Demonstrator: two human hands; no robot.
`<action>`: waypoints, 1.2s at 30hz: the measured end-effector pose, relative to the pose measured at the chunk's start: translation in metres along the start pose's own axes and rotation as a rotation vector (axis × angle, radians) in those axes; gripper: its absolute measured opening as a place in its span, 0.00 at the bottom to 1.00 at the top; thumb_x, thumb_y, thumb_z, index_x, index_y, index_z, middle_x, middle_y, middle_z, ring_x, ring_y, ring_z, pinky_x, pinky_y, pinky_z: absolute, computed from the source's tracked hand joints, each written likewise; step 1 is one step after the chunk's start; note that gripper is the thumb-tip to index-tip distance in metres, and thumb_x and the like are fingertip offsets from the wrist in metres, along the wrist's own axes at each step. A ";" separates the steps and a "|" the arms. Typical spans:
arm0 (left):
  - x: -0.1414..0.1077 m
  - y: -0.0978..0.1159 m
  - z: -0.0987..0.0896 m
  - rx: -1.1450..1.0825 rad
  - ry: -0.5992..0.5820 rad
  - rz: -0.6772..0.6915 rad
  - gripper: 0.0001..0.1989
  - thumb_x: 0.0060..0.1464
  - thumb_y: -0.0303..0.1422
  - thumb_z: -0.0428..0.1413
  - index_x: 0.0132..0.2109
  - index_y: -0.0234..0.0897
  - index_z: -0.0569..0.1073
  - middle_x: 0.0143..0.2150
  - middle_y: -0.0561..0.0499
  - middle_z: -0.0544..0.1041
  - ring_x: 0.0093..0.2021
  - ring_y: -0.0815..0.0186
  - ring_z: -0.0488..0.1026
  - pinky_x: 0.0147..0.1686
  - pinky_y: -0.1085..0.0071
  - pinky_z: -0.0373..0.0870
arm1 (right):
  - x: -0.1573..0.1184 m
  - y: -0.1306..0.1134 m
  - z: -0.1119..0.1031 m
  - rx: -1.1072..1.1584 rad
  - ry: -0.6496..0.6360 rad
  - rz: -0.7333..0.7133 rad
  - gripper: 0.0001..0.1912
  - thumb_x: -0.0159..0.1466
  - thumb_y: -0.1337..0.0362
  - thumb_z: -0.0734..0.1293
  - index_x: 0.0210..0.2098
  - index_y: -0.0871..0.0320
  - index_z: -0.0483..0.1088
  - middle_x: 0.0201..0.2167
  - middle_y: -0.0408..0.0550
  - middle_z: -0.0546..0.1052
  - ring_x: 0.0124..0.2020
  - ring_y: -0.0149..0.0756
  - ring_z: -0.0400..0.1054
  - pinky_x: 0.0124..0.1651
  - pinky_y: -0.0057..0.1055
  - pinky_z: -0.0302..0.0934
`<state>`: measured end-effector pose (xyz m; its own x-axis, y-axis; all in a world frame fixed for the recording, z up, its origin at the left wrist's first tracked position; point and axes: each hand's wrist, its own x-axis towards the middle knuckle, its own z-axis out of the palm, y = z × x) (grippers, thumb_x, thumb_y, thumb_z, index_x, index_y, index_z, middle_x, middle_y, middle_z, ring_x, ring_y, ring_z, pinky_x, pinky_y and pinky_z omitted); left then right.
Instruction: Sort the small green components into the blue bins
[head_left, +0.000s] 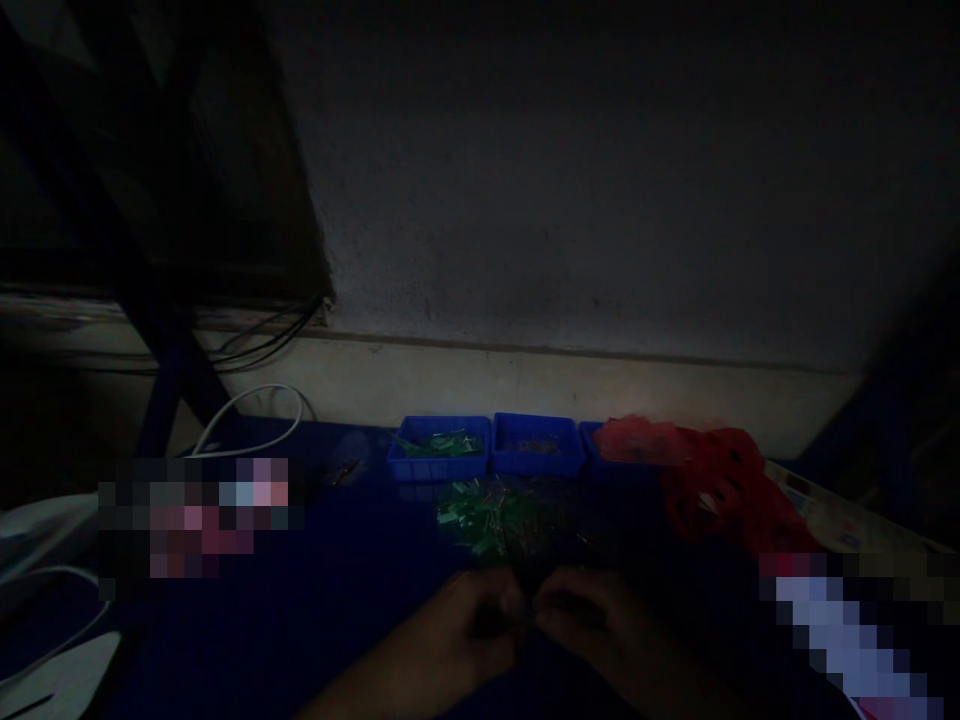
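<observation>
Both hands meet near the front of a dark blue table (360,590), fingertips almost touching. My left hand (480,615) has its fingers curled into a pinch. My right hand (585,610) faces it, also with thumb and fingers closed together. Whatever sits between the fingertips is too dark and small to make out. Just beyond the hands lies a loose pile of small green and clear pieces (495,515), with thin metallic bits among them.
Behind the pile stand a blue bin with green pieces (439,465), a blue bin with small metallic parts (538,462) and a third holding pinkish-red material (637,440). Red netting-like material (720,490) lies at right. A white cable (289,440) loops at left, before a wall (562,230).
</observation>
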<state>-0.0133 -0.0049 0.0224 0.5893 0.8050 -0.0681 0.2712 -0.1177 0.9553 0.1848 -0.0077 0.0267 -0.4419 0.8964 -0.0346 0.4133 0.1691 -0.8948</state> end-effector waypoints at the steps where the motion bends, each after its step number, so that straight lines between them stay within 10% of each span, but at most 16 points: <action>1: 0.000 0.001 0.000 0.005 0.000 0.003 0.07 0.43 0.21 0.49 0.31 0.35 0.66 0.29 0.56 0.64 0.30 0.68 0.61 0.31 0.72 0.60 | 0.000 -0.001 0.000 -0.007 -0.019 0.009 0.08 0.62 0.61 0.64 0.32 0.56 0.73 0.26 0.39 0.73 0.29 0.31 0.66 0.31 0.25 0.55; 18: 0.004 0.009 0.001 0.073 0.168 0.066 0.07 0.54 0.31 0.51 0.30 0.35 0.71 0.27 0.54 0.70 0.30 0.66 0.66 0.31 0.72 0.61 | 0.001 0.000 -0.001 0.144 -0.030 0.057 0.03 0.58 0.66 0.66 0.29 0.58 0.71 0.25 0.39 0.72 0.28 0.30 0.66 0.31 0.25 0.56; 36: 0.005 0.007 0.002 -0.015 0.076 0.016 0.14 0.57 0.34 0.49 0.27 0.33 0.71 0.23 0.55 0.66 0.25 0.69 0.63 0.27 0.73 0.59 | 0.006 0.001 -0.003 0.174 0.039 0.031 0.09 0.60 0.61 0.63 0.28 0.58 0.71 0.22 0.39 0.68 0.24 0.30 0.62 0.28 0.27 0.55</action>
<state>-0.0075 -0.0030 0.0280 0.5341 0.8448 -0.0315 0.2501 -0.1223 0.9605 0.1849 -0.0010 0.0274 -0.3980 0.9161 -0.0494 0.2811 0.0705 -0.9571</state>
